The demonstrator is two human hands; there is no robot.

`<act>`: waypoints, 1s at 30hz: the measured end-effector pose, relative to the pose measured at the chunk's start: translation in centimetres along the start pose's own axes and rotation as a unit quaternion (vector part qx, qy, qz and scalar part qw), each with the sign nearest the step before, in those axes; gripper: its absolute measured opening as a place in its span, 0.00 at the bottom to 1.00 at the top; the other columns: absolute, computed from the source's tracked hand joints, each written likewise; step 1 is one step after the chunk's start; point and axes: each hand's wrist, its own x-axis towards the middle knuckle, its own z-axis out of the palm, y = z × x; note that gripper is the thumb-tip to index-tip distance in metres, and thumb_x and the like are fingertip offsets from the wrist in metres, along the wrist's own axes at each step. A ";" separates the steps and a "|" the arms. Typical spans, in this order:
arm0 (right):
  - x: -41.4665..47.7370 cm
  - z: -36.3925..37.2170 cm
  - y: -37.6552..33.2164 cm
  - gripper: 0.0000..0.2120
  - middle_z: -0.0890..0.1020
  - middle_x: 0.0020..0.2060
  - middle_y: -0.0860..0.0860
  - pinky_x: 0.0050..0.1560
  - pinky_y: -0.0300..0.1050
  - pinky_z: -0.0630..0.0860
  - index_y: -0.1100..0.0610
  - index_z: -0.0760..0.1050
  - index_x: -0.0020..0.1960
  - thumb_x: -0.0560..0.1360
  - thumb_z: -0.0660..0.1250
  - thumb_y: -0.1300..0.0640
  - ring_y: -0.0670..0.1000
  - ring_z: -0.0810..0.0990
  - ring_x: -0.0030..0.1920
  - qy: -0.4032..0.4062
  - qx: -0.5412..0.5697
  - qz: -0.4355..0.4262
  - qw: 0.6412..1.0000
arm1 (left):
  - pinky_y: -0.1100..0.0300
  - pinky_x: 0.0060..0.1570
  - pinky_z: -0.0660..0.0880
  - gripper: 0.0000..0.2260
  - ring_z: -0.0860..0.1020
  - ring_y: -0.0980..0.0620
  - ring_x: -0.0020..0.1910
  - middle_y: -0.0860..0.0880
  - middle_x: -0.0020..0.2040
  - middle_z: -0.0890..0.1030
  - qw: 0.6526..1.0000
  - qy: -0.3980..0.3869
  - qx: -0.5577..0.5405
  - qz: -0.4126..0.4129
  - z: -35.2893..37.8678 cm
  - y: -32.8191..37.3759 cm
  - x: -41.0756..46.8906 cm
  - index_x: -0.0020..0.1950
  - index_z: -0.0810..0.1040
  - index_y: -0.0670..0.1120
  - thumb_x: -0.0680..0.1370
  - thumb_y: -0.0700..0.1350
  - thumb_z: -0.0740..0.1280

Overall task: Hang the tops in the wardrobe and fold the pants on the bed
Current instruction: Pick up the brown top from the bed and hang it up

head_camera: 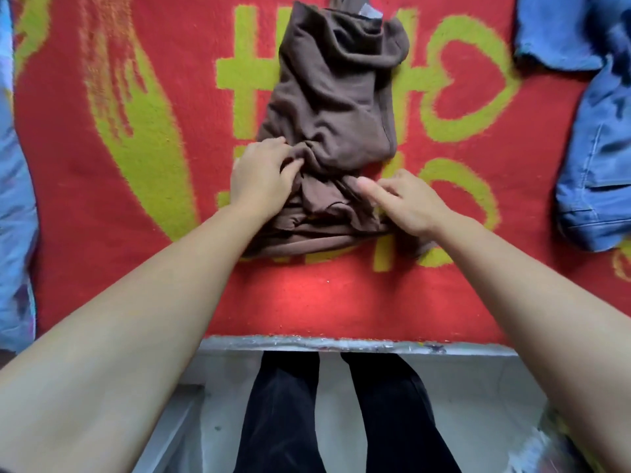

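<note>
Brown pants (pixel 334 107) lie crumpled and partly folded in the middle of the bed, on a red blanket (pixel 143 268) with yellow-green patterns. My left hand (pixel 263 175) rests on the left side of the pants and its fingers pinch a bunch of the brown cloth. My right hand (pixel 403 203) lies on the near right part of the pants, fingers straight and pointing left across the folds. The near end of the pants is stacked in several loose layers between my hands.
Blue denim clothing (pixel 594 148) is piled at the right edge of the bed. A light blue cloth (pixel 13 199) lies along the left edge. The bed's near edge (pixel 341 343) runs across below my arms, with my legs in dark trousers (pixel 283 414) on a pale floor.
</note>
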 end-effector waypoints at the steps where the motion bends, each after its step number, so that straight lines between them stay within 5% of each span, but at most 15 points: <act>1: 0.6 -0.2 0.0 0.29 0.77 0.35 0.50 0.46 0.48 0.68 0.52 0.74 0.39 0.74 0.51 0.28 0.56 0.77 0.46 0.043 0.042 0.038 0.997 | 0.49 0.52 0.69 0.15 0.76 0.39 0.58 0.40 0.59 0.80 0.997 0.026 -0.056 -0.053 -0.4 0.5 0.3 0.55 0.80 0.44 0.81 0.53 0.61; 3: 2.7 -0.7 -0.3 0.32 0.82 0.48 0.53 0.52 0.51 0.75 0.52 0.75 0.55 0.71 0.56 0.26 0.58 0.80 0.52 0.128 0.171 0.129 0.968 | 0.49 0.47 0.69 0.14 0.78 0.39 0.49 0.37 0.48 0.82 0.961 0.082 -0.202 -0.169 -1.6 1.2 0.6 0.42 0.79 0.44 0.81 0.49 0.59; 5: 4.7 -1.2 -1.5 0.41 0.80 0.59 0.53 0.60 0.55 0.76 0.52 0.70 0.68 0.66 0.62 0.24 0.56 0.80 0.55 0.171 0.272 0.176 0.931 | 0.53 0.43 0.73 0.14 0.76 0.45 0.39 0.41 0.39 0.81 0.856 0.095 -0.422 -0.282 -2.5 0.8 0.4 0.34 0.76 0.46 0.79 0.44 0.59; 7: 6.0 -1.5 -4.1 0.29 0.81 0.58 0.51 0.59 0.45 0.75 0.54 0.75 0.65 0.72 0.67 0.35 0.49 0.80 0.52 0.149 0.305 0.147 0.929 | 0.53 0.44 0.79 0.11 0.81 0.44 0.40 0.41 0.41 0.82 0.673 0.136 -0.624 -0.374 -2.5 -1.1 -0.1 0.40 0.79 0.44 0.76 0.43 0.59; 8: 6.6 -1.7 -5.7 0.17 0.83 0.52 0.51 0.54 0.38 0.74 0.54 0.79 0.60 0.76 0.68 0.44 0.45 0.80 0.49 0.143 0.300 0.107 0.937 | 0.48 0.48 0.81 0.12 0.83 0.41 0.45 0.39 0.45 0.83 0.612 0.172 -0.655 -0.410 -2.2 -2.8 -0.5 0.45 0.81 0.42 0.76 0.44 0.59; 10: 7.4 -1.7 -9.0 0.04 0.83 0.38 0.49 0.45 0.34 0.73 0.55 0.77 0.50 0.80 0.64 0.57 0.41 0.79 0.38 0.183 0.313 0.039 0.931 | 0.47 0.50 0.81 0.16 0.82 0.41 0.53 0.41 0.55 0.82 0.571 0.221 -0.628 -0.481 -1.8 -6.5 -2.1 0.57 0.80 0.40 0.78 0.45 0.57; 12: 7.6 -1.1 -12.1 0.06 0.80 0.32 0.48 0.44 0.41 0.77 0.52 0.73 0.46 0.81 0.62 0.59 0.45 0.81 0.35 0.197 0.363 0.004 0.911 | 0.56 0.43 0.80 0.19 0.80 0.46 0.57 0.44 0.64 0.78 0.584 0.201 -0.557 -0.556 -1.7 -9.6 -4.4 0.69 0.73 0.42 0.83 0.48 0.53; 14: 7.4 -0.2 -13.6 0.02 0.81 0.38 0.48 0.50 0.49 0.79 0.50 0.73 0.47 0.78 0.64 0.54 0.50 0.83 0.42 0.189 0.316 -0.005 0.930 | 0.59 0.40 0.78 0.20 0.79 0.46 0.60 0.45 0.68 0.75 0.602 0.168 -0.509 -0.593 -1.4 -11.7 -6.4 0.73 0.68 0.44 0.84 0.49 0.50; 17: 5.8 1.8 -12.0 0.27 0.73 0.61 0.53 0.64 0.54 0.72 0.51 0.69 0.65 0.72 0.70 0.40 0.55 0.72 0.64 0.133 0.052 0.068 0.987 | 0.54 0.53 0.78 0.17 0.79 0.44 0.59 0.45 0.64 0.78 0.640 0.198 -0.395 -0.628 -1.7 -12.0 -7.7 0.67 0.73 0.43 0.81 0.45 0.55; 19: 4.5 3.0 -10.6 0.42 0.65 0.68 0.56 0.63 0.59 0.70 0.54 0.60 0.74 0.69 0.73 0.37 0.59 0.65 0.68 0.107 -0.065 0.093 0.988 | 0.53 0.58 0.74 0.16 0.77 0.42 0.61 0.43 0.63 0.78 0.721 0.203 -0.282 -0.600 -2.0 -11.7 -7.9 0.63 0.74 0.42 0.76 0.40 0.59; 22: 3.4 4.1 -9.0 0.45 0.65 0.68 0.59 0.63 0.59 0.69 0.57 0.52 0.79 0.72 0.71 0.41 0.62 0.66 0.67 0.144 -0.106 0.074 0.981 | 0.50 0.62 0.66 0.22 0.68 0.40 0.67 0.42 0.67 0.71 0.836 0.208 -0.144 -0.487 -3.4 -10.2 -8.0 0.66 0.70 0.44 0.72 0.37 0.60; 25: 3.2 3.6 -7.6 0.44 0.68 0.69 0.60 0.68 0.54 0.64 0.59 0.53 0.79 0.74 0.68 0.39 0.62 0.67 0.69 0.179 -0.040 0.120 0.976 | 0.49 0.64 0.62 0.28 0.66 0.40 0.70 0.42 0.71 0.67 0.924 0.276 -0.022 -0.263 -4.9 -7.9 -6.8 0.68 0.69 0.43 0.68 0.44 0.63; 28: 3.1 2.4 -5.8 0.38 0.76 0.65 0.59 0.63 0.51 0.69 0.57 0.64 0.74 0.73 0.68 0.36 0.60 0.73 0.66 0.140 0.027 0.151 0.978 | 0.44 0.68 0.56 0.34 0.61 0.41 0.74 0.41 0.75 0.63 0.982 0.146 0.105 -0.053 -4.5 -6.7 -4.8 0.74 0.63 0.47 0.70 0.53 0.68; 30: 2.9 1.4 -4.4 0.31 0.80 0.59 0.58 0.59 0.48 0.71 0.56 0.73 0.67 0.73 0.69 0.36 0.60 0.77 0.62 0.125 0.059 0.168 0.976 | 0.39 0.68 0.56 0.39 0.62 0.41 0.73 0.42 0.73 0.65 0.983 0.033 0.178 -0.021 -4.3 -6.6 -3.2 0.77 0.57 0.50 0.71 0.56 0.71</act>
